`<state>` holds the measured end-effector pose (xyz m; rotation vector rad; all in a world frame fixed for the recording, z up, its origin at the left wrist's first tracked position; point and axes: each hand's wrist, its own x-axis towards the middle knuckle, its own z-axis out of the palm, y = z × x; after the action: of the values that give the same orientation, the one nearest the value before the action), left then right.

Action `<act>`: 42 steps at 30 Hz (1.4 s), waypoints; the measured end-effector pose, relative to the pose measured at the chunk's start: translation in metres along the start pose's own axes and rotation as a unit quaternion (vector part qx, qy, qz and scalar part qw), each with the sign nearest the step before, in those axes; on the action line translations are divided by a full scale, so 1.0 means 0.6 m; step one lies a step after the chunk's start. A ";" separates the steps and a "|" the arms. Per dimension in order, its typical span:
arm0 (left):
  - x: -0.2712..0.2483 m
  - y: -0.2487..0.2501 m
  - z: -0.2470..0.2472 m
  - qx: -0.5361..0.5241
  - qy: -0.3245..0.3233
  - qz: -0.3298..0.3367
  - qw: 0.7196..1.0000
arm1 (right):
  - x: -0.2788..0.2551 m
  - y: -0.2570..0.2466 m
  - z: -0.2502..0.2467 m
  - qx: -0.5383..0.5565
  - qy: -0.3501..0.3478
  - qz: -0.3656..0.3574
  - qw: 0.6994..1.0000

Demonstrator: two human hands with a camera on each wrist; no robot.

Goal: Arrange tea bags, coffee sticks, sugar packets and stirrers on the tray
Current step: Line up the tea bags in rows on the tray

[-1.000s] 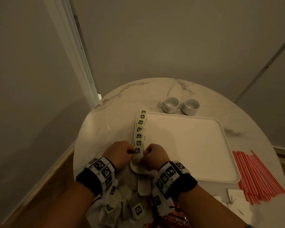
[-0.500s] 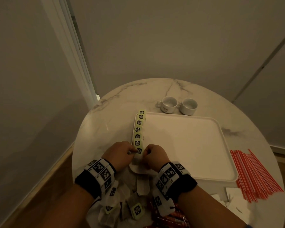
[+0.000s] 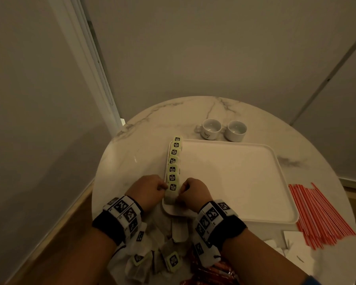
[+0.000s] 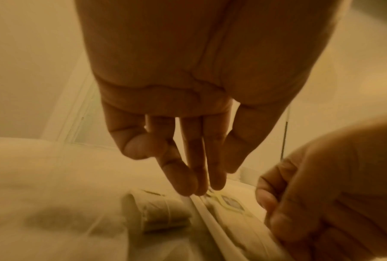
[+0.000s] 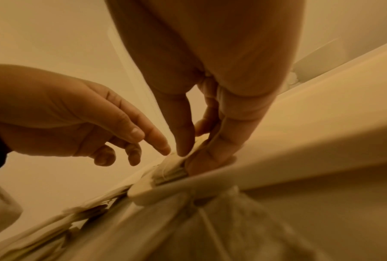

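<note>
I'm on the tea bag step. A row of tea bags (image 3: 174, 161) runs along the left edge of the white tray (image 3: 234, 177), far to near, green tags up. My left hand (image 3: 147, 191) and right hand (image 3: 193, 192) sit either side of the nearest tea bag (image 3: 171, 192) at the tray's near-left corner.

The right wrist view shows my right thumb and fingers pinching that bag just inside the tray rim, so the right hand is gripping it. My left hand's fingers are extended, tips down at the rim beside the bag, loose and holding nothing; I read them as touching or nudging the bag's left side, but true contact is hard to tell in the blur.

More loose tea bags (image 3: 162, 258) lie in a pile on the marble table (image 3: 132, 140) near me, under my wrists. Red coffee sticks (image 3: 210, 274) are partly in view at the near edge. Red-and-white stirrers (image 3: 321, 214) lie on the table right of the tray, with white sugar packets (image 3: 296, 245) just near of them. Two white cups (image 3: 223, 130) stand beyond the tray's far edge. Most of the tray is bare.

My judgement: early in the task; only one kind has been started. Next move calls for squaring this bag in line with the row, letting go, then picking another from the near pile. The row has reached the near corner, so the next bag probably needs a second column to the right.
</note>
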<state>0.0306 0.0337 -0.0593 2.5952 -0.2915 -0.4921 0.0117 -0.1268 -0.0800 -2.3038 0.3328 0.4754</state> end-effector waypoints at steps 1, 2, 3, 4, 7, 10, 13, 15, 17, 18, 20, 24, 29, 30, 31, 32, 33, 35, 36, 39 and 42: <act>0.000 -0.004 -0.007 -0.016 0.010 -0.011 1.000 | -0.001 0.001 -0.002 0.005 0.001 0.002 1.000; 0.001 -0.009 -0.016 -0.028 0.022 -0.022 0.999 | -0.001 0.004 -0.003 0.014 0.001 0.006 1.000; 0.003 -0.017 -0.027 -0.033 0.036 -0.033 0.998 | -0.001 0.005 -0.003 0.027 0.000 0.011 1.000; 0.008 -0.026 -0.036 -0.034 0.051 -0.045 0.997 | 0.000 0.007 -0.005 0.040 0.000 0.018 0.999; 0.028 -0.052 -0.057 -0.027 0.073 -0.088 0.993 | 0.001 0.010 -0.010 0.075 0.005 0.030 0.997; 0.045 -0.062 -0.056 -0.002 0.018 -0.121 0.992 | 0.000 0.008 -0.017 0.100 0.019 0.019 0.995; 0.059 -0.057 -0.040 0.057 -0.023 -0.141 0.988 | -0.007 0.000 -0.032 0.125 0.037 -0.001 0.991; 0.063 -0.048 -0.030 0.088 -0.023 -0.138 0.986 | -0.012 -0.005 -0.042 0.146 0.035 -0.012 0.989; 0.066 -0.038 -0.023 0.111 -0.021 -0.127 0.985 | -0.018 -0.010 -0.048 0.161 0.029 -0.021 0.986; 0.066 -0.031 -0.022 0.122 -0.025 -0.125 0.984 | -0.020 -0.012 -0.049 0.164 0.028 -0.026 0.986; 0.065 -0.022 -0.020 0.136 -0.041 -0.121 0.982 | -0.023 -0.014 -0.051 0.165 0.027 -0.035 0.985; 0.057 -0.011 -0.033 0.078 -0.041 -0.108 0.990 | -0.033 -0.013 -0.052 0.167 0.013 -0.052 0.985; 0.027 -0.005 -0.069 -0.090 0.023 -0.037 0.995 | -0.044 -0.016 -0.053 0.178 0.002 -0.091 0.980; 0.019 0.000 -0.076 -0.109 0.026 -0.015 0.994 | -0.046 -0.018 -0.053 0.177 0.005 -0.103 0.979; 0.010 0.007 -0.082 -0.117 0.026 0.010 0.993 | -0.047 -0.021 -0.053 0.176 0.009 -0.114 0.978; 0.004 0.013 -0.085 -0.126 0.023 0.031 0.991 | -0.049 -0.024 -0.053 0.175 0.010 -0.124 0.977; -0.003 0.022 -0.088 -0.135 0.016 0.050 0.989 | -0.051 -0.027 -0.052 0.172 0.009 -0.132 0.976; -0.013 0.035 -0.090 -0.147 0.002 0.068 0.987 | -0.056 -0.030 -0.050 0.155 0.009 -0.147 0.977; -0.016 0.041 -0.088 -0.151 -0.006 0.071 0.986 | -0.060 -0.030 -0.049 0.146 0.010 -0.151 0.978; -0.021 0.050 -0.077 -0.171 -0.033 0.070 0.982 | -0.068 -0.020 -0.047 0.127 0.006 -0.136 0.982; -0.019 0.044 -0.061 -0.162 -0.023 0.043 0.986 | -0.064 -0.004 -0.038 0.106 -0.006 -0.080 0.991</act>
<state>0.0314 0.0294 -0.0132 2.2481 -0.3088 -0.5225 -0.0166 -0.1377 -0.0471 -2.1000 0.1810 0.3551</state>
